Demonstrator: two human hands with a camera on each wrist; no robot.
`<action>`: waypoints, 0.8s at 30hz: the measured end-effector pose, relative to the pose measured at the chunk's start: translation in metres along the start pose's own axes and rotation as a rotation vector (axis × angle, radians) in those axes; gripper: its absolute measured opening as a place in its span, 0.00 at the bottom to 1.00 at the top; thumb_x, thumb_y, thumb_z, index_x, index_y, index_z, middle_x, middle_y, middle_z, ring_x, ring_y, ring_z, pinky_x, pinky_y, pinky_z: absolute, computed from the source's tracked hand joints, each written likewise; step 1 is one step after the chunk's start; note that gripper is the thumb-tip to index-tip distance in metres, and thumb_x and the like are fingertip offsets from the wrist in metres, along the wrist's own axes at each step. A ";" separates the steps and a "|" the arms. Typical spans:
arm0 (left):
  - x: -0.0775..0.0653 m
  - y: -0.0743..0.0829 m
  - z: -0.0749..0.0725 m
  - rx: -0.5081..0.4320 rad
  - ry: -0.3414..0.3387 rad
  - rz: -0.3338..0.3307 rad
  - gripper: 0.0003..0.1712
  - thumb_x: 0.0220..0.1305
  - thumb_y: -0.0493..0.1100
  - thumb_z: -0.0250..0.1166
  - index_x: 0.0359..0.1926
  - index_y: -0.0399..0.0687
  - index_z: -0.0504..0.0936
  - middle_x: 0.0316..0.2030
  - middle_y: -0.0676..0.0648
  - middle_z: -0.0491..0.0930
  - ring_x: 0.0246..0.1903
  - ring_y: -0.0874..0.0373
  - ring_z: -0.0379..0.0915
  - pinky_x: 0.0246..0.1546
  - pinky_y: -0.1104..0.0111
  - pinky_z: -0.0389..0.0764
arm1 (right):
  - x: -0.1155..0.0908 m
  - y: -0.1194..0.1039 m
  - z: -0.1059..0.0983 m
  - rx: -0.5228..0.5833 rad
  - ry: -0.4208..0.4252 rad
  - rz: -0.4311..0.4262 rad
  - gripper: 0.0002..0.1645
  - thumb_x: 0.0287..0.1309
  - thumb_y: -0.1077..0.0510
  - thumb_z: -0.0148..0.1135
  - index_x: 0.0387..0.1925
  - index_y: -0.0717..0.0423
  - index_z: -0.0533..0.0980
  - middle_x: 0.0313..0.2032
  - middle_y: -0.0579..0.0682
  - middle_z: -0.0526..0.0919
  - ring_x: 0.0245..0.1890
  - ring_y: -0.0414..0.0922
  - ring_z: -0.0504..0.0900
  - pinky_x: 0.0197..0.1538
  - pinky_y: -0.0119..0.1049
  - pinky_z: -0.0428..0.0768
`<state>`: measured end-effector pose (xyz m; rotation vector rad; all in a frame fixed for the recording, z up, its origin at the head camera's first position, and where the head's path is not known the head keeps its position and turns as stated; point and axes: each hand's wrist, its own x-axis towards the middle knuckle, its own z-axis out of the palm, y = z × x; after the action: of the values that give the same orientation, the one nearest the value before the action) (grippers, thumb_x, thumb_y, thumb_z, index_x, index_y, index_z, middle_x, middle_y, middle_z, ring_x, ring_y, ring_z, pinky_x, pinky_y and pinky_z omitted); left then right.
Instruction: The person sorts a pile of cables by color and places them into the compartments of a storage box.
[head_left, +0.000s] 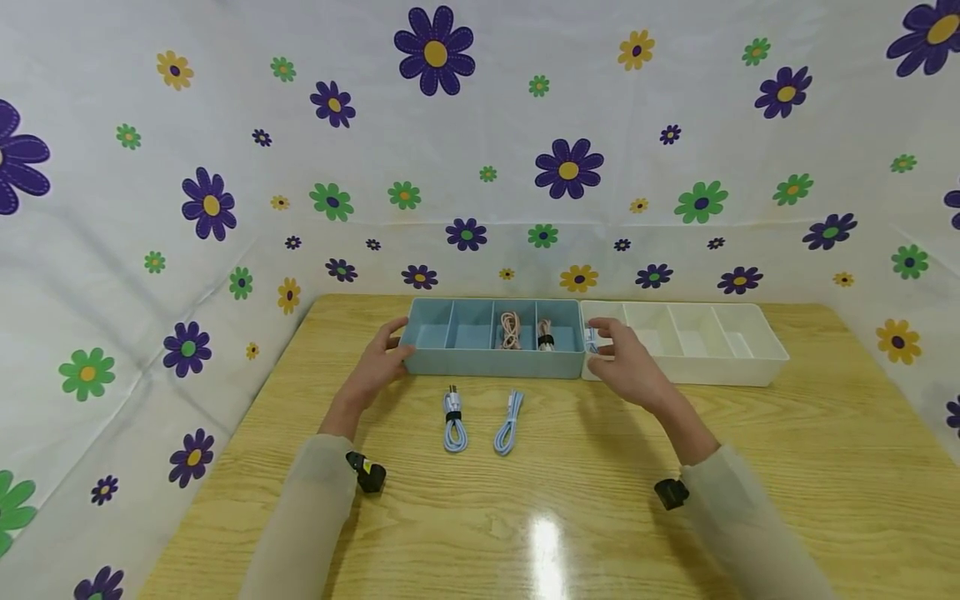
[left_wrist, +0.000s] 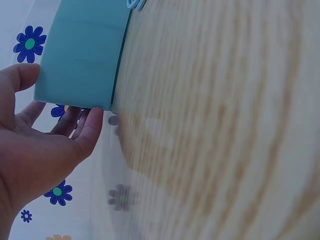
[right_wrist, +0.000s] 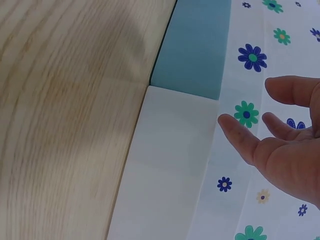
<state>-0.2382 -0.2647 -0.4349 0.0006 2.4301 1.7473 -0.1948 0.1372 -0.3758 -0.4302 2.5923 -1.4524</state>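
A blue compartment box point(head_left: 495, 363) stands at the back of the table, end to end with a white compartment box point(head_left: 697, 371). My left hand point(head_left: 378, 364) rests its fingertips against the blue box's left end, as the left wrist view shows up close. My right hand point(head_left: 628, 367) is over the front of the white box's leftmost compartment, thumb and fingers apart with nothing between them. Inside that compartment lies a light blue cable point(head_left: 592, 340), partly hidden by the fingers. Pinkish cables, one looped point(head_left: 510, 331) and one with a black strap point(head_left: 546, 335), sit in the blue box's two right compartments.
On the table in front of the blue box lie two bundled light blue cables, one with a black strap and plug point(head_left: 453, 421), the other slimmer point(head_left: 508, 423). A flower-printed white sheet point(head_left: 480, 125) hangs behind and beside the wooden table point(head_left: 480, 517).
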 end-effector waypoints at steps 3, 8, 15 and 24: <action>-0.002 0.002 0.001 0.008 0.003 0.004 0.36 0.76 0.43 0.51 0.79 0.54 0.47 0.72 0.29 0.51 0.68 0.33 0.56 0.65 0.44 0.66 | -0.001 0.000 0.004 -0.008 0.010 -0.017 0.36 0.66 0.67 0.51 0.73 0.66 0.53 0.70 0.72 0.55 0.64 0.70 0.67 0.60 0.60 0.73; -0.004 0.003 0.001 0.021 0.009 -0.002 0.36 0.76 0.44 0.51 0.79 0.54 0.47 0.73 0.30 0.51 0.69 0.33 0.56 0.65 0.44 0.66 | -0.001 0.001 0.012 -0.022 0.016 -0.033 0.36 0.65 0.68 0.52 0.72 0.67 0.55 0.69 0.72 0.57 0.62 0.69 0.71 0.58 0.58 0.76; -0.003 0.002 0.001 0.009 0.004 0.002 0.36 0.77 0.44 0.50 0.79 0.54 0.47 0.73 0.29 0.51 0.68 0.33 0.56 0.64 0.44 0.66 | -0.003 -0.001 0.021 -0.026 -0.032 -0.064 0.34 0.66 0.69 0.51 0.71 0.69 0.55 0.67 0.73 0.57 0.60 0.70 0.71 0.56 0.57 0.77; -0.011 0.017 0.001 -0.025 -0.029 -0.020 0.37 0.76 0.41 0.51 0.79 0.49 0.45 0.73 0.27 0.48 0.69 0.30 0.54 0.66 0.42 0.63 | -0.003 -0.006 0.031 -0.043 -0.065 -0.064 0.34 0.64 0.70 0.53 0.70 0.68 0.58 0.61 0.73 0.63 0.54 0.66 0.77 0.51 0.52 0.81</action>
<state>-0.2288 -0.2590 -0.4184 -0.0014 2.3800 1.7561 -0.1831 0.1098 -0.3875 -0.5611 2.5851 -1.3794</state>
